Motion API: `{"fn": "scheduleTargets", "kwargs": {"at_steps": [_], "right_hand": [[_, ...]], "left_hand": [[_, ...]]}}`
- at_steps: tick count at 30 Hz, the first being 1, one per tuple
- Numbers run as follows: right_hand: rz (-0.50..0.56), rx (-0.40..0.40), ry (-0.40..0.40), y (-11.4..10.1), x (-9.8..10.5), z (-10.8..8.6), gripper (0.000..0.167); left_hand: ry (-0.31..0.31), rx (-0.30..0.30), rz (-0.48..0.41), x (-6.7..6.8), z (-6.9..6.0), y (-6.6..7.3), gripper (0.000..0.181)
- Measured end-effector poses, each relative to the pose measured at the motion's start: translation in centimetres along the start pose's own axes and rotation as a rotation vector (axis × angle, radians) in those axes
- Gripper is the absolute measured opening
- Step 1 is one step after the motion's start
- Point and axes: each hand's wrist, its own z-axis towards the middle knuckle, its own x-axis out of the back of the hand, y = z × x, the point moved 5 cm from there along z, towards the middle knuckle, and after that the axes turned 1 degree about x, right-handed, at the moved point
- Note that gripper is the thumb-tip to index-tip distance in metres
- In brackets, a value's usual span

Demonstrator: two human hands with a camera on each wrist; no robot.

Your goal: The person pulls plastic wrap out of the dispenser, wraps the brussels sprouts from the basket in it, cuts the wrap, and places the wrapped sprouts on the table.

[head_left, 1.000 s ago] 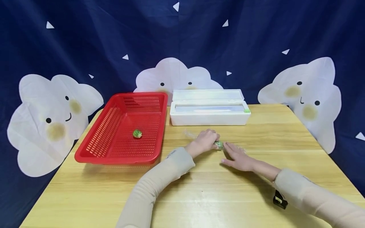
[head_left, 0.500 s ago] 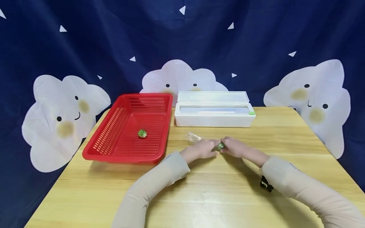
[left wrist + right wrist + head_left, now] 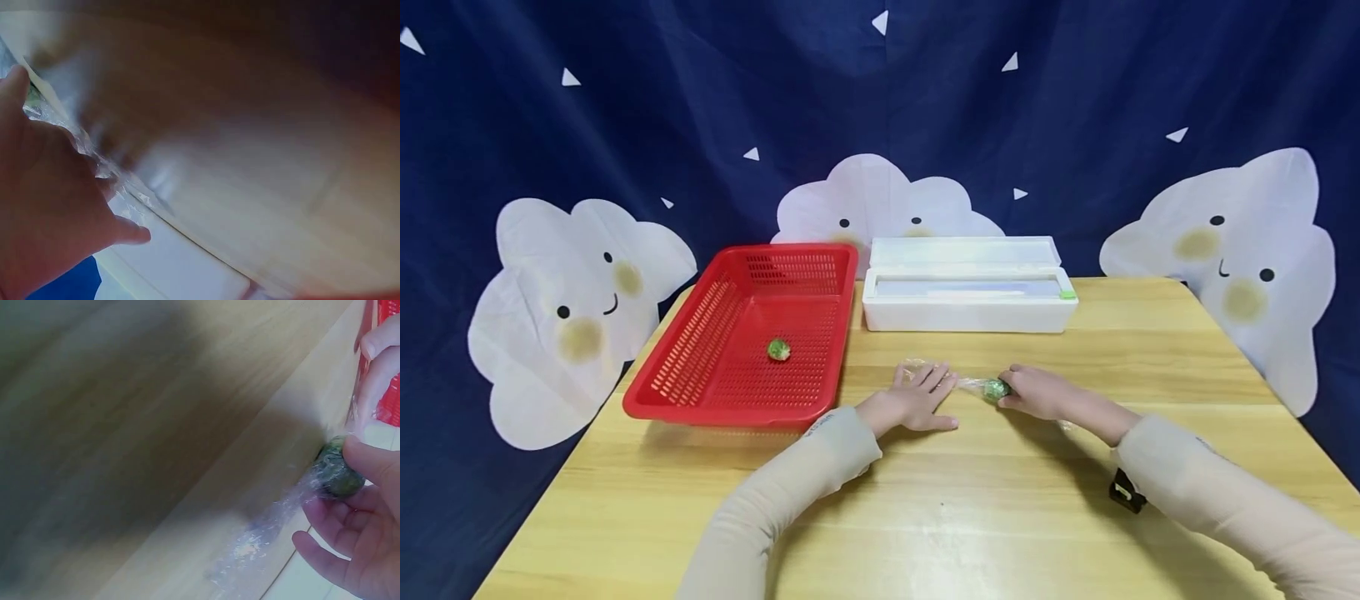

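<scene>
Brussels sprout (image 3: 995,389) in cling film (image 3: 972,383), held by the right hand (image 3: 1039,392) over the tabletop (image 3: 940,525).
Right grip: clamped on the sprout. Left hand (image 3: 917,407): fingers spread apart, laid across the film left of the sprout. White dispenser box (image 3: 966,317), lid (image 3: 966,251) raised, stands behind; red basket (image 3: 730,414) at left contains a second sprout (image 3: 778,350).

Wrapped vegetable (image 3: 996,389): green. Basket (image 3: 730,375): red. Box (image 3: 966,317): white, tab (image 3: 1067,295) green. Backdrop (image 3: 760,83): navy, white clouds (image 3: 535,367) (yellow-cheeked), white triangles (image 3: 880,22).
</scene>
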Motion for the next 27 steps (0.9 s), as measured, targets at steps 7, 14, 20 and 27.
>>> {"fn": "scheduleTargets", "kwargs": {"at_steps": [7,14,20,27], "right_hand": [[0.021,-0.031,-0.027,0.4,0.0,-1.1,0.019],[0.081,-0.13,0.036,0.7,0.0,-1.4,0.035],[0.118,-0.206,0.055,0.8,-0.1,-1.6,0.045],[0.018,-0.262,0.118,-0.1,-0.4,-1.9,0.048]], "left_hand": [[-0.07,-0.047,-0.018,0.2,-0.1,0.2,0.077],[0.114,-0.12,-0.024,1.5,-0.4,1.1,0.066],[0.463,-0.089,-0.015,3.8,-0.7,1.9,0.038],[0.462,-0.308,0.05,3.7,-0.8,5.4,0.047]]}}
